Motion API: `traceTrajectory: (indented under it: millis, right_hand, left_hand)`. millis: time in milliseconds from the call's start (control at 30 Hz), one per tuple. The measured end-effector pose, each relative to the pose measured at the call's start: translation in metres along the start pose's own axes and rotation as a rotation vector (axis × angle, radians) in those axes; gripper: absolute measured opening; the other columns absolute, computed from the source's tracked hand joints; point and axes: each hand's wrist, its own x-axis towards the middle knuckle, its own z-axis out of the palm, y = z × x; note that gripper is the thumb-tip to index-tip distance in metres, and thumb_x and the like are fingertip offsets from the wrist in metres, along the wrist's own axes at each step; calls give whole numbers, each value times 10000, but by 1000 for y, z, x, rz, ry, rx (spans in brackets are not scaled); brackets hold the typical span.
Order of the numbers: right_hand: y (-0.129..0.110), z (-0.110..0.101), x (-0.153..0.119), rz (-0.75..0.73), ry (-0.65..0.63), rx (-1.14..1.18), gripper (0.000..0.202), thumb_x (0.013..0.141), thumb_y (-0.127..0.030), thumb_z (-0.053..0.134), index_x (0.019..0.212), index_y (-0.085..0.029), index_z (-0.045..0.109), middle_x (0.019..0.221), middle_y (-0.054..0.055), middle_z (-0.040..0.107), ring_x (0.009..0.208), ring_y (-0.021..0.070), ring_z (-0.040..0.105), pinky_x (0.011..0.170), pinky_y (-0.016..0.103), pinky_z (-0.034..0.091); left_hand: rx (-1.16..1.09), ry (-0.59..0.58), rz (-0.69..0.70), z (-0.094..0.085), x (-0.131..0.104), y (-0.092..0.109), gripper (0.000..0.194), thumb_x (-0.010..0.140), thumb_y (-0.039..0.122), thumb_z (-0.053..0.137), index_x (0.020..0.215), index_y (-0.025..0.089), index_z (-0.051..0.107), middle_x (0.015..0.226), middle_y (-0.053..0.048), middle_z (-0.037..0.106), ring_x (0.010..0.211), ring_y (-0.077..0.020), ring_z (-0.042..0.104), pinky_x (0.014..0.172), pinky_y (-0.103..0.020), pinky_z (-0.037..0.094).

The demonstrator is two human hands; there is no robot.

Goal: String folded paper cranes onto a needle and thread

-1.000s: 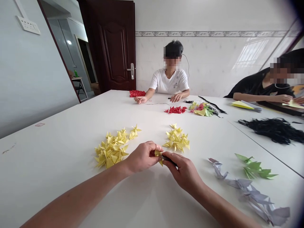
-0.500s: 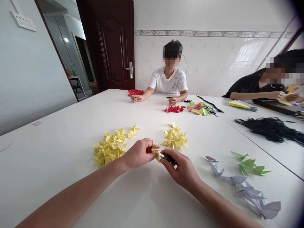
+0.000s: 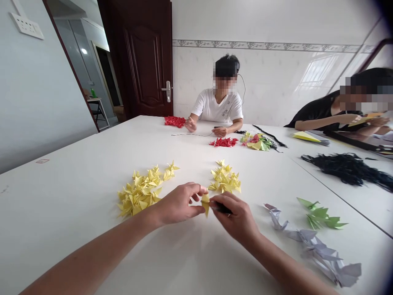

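Note:
Over the near middle of the table, my left hand (image 3: 184, 203) has its thumb and fingertips around the edges of a small folded yellow paper crane (image 3: 206, 205). My right hand (image 3: 238, 213) is closed on a small black tool (image 3: 221, 207), which looked pointed at its tip; most of it is hidden in the palm. The right thumb and index fingertips meet the right side of the crane. Left of my hands lies a heap of yellow paper cranes (image 3: 139, 196). A smaller group of yellow cranes (image 3: 225, 178) sits just beyond them.
Purple-grey paper cranes (image 3: 322, 250) and green ones (image 3: 324, 215) lie at right. Behind them is a pile of black cords (image 3: 346, 168). Across the table, a person in white (image 3: 219, 102) sits by red cranes (image 3: 224, 141); another person in black (image 3: 322, 108) handles paper at right.
The yellow crane has turned more upright between my hands, and my left fingers have spread somewhat. My right fingertips have come up against it. The person opposite has raised a hand near a dark cord.

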Motion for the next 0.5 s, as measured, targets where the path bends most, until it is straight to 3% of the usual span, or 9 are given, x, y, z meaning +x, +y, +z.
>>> traceTrajectory:
  millis: [67, 200, 333, 500]
  right_hand:
    - [9, -9, 11, 88, 118, -34, 131, 782, -238, 537, 782, -185, 656, 729, 39, 634, 651, 144, 589, 619, 239, 468]
    - [41, -25, 33, 295, 318, -144, 256, 785, -363, 535, 832, -159, 681, 786, 75, 673, 725, 195, 614, 694, 309, 478]
    - [62, -31, 37, 423, 318, -143, 371, 774, -403, 529, 959, -122, 685, 782, 92, 704, 711, 221, 639, 645, 329, 493]
    - [47, -23, 25, 435, 242, -112, 326, 742, -405, 563, 887, -147, 700, 799, 85, 714, 735, 226, 646, 677, 324, 494]
  left_hand:
    - [68, -17, -15, -14, -3, 4, 391, 739, 289, 597, 1122, 213, 585, 1159, -51, 580, 943, -184, 570, 799, -270, 459]
    - [258, -138, -93, -42, -9, 6, 300, 782, 242, 507, 1052, 219, 637, 1136, -47, 613, 960, -196, 585, 804, -273, 443]
    - [355, -242, -208, -57, -12, 0, 361, 763, 181, 482, 1090, 233, 625, 1152, -43, 619, 988, -202, 583, 811, -272, 434]
    - [433, -371, -241, -56, -12, -6, 461, 704, 88, 459, 1095, 273, 618, 1166, -23, 610, 974, -193, 581, 770, -257, 436]
